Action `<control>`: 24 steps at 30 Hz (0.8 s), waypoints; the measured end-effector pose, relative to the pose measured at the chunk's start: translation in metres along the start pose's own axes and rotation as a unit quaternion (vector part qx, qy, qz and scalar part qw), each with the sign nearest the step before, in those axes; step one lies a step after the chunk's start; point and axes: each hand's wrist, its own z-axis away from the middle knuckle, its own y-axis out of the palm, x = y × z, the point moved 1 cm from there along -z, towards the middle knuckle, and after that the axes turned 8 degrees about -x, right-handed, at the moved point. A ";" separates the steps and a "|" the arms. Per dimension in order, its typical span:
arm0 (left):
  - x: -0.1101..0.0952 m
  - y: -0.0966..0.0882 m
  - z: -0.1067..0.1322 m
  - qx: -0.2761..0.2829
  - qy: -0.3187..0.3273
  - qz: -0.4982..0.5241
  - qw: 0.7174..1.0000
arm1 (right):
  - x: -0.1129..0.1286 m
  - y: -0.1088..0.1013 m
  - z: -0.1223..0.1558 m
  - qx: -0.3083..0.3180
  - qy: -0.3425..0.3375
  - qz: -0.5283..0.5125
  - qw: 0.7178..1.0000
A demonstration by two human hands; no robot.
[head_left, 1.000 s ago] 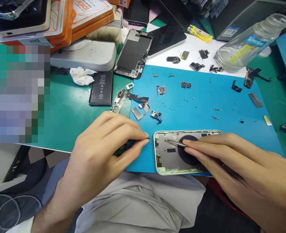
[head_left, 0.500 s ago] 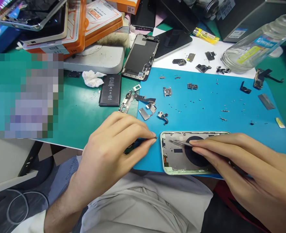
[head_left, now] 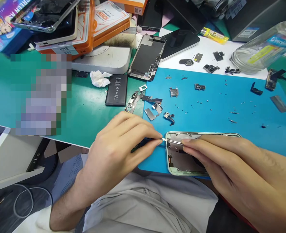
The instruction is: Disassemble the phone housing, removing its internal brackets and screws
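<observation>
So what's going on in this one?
A person is working on an opened, mint-edged phone housing that lies on a blue mat. The right hand holds fine tweezers whose tip reaches past the housing's left edge to the pinched fingertips of the left hand. Whether anything sits in that pinch is too small to tell. Behind the hands lie a flex cable, a battery, a detached screen and scattered tiny screws.
</observation>
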 end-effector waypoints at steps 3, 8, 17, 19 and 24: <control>0.000 0.000 0.000 -0.002 -0.001 0.000 1.000 | 0.001 0.000 0.000 0.007 -0.037 0.012 0.999; 0.000 0.000 0.000 0.001 0.000 -0.002 1.000 | 0.001 -0.001 -0.001 0.016 -0.029 0.011 0.999; -0.001 -0.002 -0.001 0.014 0.003 -0.014 1.000 | 0.002 0.000 -0.006 0.026 -0.030 0.011 0.999; -0.001 -0.001 -0.001 0.009 0.008 -0.018 1.000 | 0.001 0.001 -0.007 0.023 -0.032 0.013 0.999; 0.000 0.000 0.000 0.016 0.017 -0.030 0.999 | 0.000 0.001 -0.002 0.034 -0.038 0.000 0.999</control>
